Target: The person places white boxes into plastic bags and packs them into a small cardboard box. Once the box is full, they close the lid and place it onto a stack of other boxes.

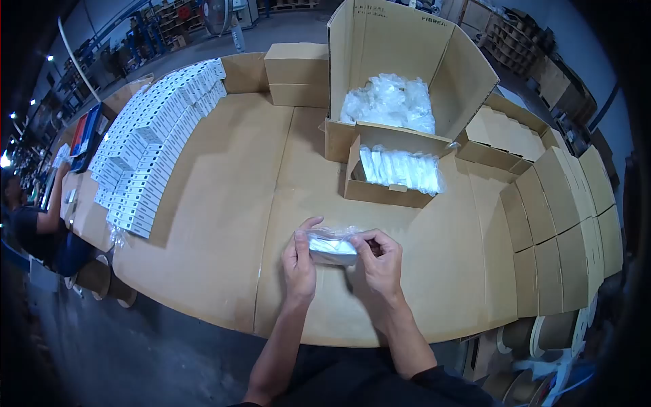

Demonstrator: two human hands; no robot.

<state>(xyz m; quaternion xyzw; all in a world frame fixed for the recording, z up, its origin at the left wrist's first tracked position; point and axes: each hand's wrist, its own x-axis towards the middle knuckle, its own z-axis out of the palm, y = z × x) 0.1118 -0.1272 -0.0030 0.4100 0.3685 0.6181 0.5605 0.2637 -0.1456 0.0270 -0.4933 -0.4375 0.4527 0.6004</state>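
Left of the small open carton [373,192], white boxes [152,163] are stacked. Before it, a plastic-wrapped packet [332,252] is gripped by the left hand [299,275] and pinched by the right hand's [384,273] fingers; uneven pulling could tear the film [333,233].

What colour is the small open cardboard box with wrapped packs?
The small open cardboard box is light brown, best in head view.
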